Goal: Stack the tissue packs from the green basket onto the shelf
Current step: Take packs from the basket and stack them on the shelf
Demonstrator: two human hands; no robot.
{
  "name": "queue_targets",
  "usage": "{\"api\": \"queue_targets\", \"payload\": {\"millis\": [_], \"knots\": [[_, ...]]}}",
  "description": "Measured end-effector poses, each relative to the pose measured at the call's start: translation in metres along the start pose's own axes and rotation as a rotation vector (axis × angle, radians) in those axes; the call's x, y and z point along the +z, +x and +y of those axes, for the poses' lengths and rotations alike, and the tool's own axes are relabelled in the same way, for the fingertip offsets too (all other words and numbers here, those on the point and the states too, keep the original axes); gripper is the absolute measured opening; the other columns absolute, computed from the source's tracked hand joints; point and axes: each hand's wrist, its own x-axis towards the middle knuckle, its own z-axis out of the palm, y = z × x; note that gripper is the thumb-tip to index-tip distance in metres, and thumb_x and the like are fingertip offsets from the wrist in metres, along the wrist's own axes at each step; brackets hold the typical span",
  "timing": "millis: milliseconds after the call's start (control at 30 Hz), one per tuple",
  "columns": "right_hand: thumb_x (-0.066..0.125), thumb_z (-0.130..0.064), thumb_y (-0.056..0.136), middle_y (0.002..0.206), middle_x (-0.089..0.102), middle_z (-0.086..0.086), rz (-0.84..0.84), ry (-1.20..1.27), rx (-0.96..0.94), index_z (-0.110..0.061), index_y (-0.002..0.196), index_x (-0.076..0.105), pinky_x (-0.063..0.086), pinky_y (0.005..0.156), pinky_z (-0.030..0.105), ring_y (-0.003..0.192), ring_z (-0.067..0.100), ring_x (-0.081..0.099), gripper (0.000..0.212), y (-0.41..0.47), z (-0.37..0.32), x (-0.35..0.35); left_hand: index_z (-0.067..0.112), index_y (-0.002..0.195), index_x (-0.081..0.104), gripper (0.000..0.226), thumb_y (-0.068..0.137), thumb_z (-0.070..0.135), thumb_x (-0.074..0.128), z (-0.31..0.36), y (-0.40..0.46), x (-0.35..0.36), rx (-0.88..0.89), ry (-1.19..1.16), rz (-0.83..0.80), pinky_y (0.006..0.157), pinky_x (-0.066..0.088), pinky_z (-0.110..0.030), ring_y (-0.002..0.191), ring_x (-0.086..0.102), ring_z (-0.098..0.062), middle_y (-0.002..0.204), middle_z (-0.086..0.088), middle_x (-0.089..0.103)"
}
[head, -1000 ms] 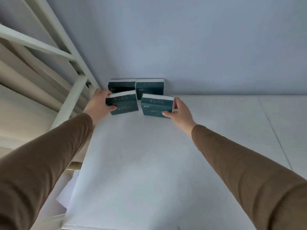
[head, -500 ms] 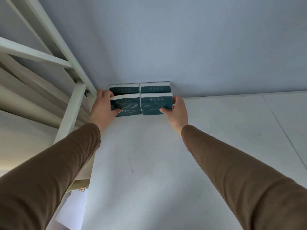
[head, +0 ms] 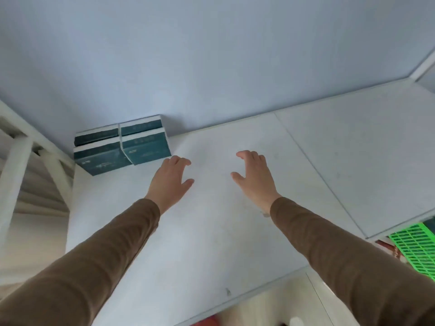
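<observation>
lying left of both fingers (head: 181, 161): tissue packs (head: 122, 147).

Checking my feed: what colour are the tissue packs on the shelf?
Dark teal with white edges, clearest in the head view: tissue packs.

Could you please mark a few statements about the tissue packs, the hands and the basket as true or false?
1. Four tissue packs sit on the shelf against the wall. True.
2. The left hand grips a pack. False: it is open and holds nothing.
3. The right hand holds nothing. True.
4. The green basket stands on the shelf. False: it shows below the shelf's right edge.
</observation>
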Motion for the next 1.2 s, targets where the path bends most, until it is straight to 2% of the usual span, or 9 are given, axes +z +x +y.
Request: {"api": "queue_targets", "payload": {"millis": [300, 533, 700, 933, 1200], "knots": [[0.060, -0.030, 0.092, 0.130, 0.053, 0.003, 0.100, -0.153, 0.144, -0.017, 0.134, 0.050, 0.041, 0.100, 0.038, 0.119, 0.024, 0.045, 0.046, -0.160, 0.192, -0.134, 0.020, 0.129, 0.053, 0.042, 0.090, 0.033, 0.063, 0.260, -0.009, 0.105, 0.312, -0.038, -0.118, 0.093, 0.046, -0.037, 0.116, 0.047, -0.019, 0.125, 0.004, 0.053], [0.060, -0.034, 0.092, 0.128, 0.051, 0.003, 0.099, -0.190, 0.309, -0.018, 0.132, 0.050, 0.043, 0.099, 0.039, 0.119, 0.025, 0.045, 0.044, -0.276, 0.352, -0.215, 0.021, 0.127, 0.057, 0.038, 0.090, 0.030, 0.065, 0.452, -0.040, 0.194, 0.475, -0.083, -0.172, 0.092, 0.044, -0.034, 0.112, 0.049, -0.020, 0.121, 0.003, 0.056], [0.061, -0.037, 0.093, 0.126, 0.053, -0.003, 0.115, -0.161, 0.423, -0.023, 0.133, 0.049, 0.041, 0.099, 0.032, 0.117, 0.016, 0.044, 0.044, -0.324, 0.446, -0.246, 0.021, 0.126, 0.057, 0.038, 0.089, 0.029, 0.065, 0.548, -0.045, 0.257, 0.513, -0.076, -0.301, 0.096, 0.044, -0.037, 0.113, 0.049, -0.021, 0.122, 0.002, 0.058], [0.063, -0.032, 0.091, 0.125, 0.053, 0.001, 0.069, -0.111, 0.602, -0.019, 0.132, 0.051, 0.043, 0.099, 0.037, 0.118, 0.024, 0.046, 0.045, -0.339, 0.568, -0.278, 0.023, 0.124, 0.058, 0.035, 0.091, 0.032, 0.064, 0.658, -0.017, 0.350, 0.490, -0.126, -0.480, 0.101, 0.042, -0.038, 0.119, 0.047, -0.020, 0.126, 0.002, 0.057], [0.065, -0.023, 0.092, 0.135, 0.052, 0.004, 0.025, 0.101, 0.835, -0.017, 0.139, 0.048, 0.040, 0.105, 0.035, 0.126, 0.023, 0.046, 0.050, -0.357, 0.704, -0.313, 0.020, 0.133, 0.050, 0.050, 0.087, 0.030, 0.067, 0.770, 0.018, 0.455, 0.492, -0.072, -0.717, 0.100, 0.040, -0.036, 0.123, 0.047, -0.025, 0.131, -0.003, 0.052]]}}
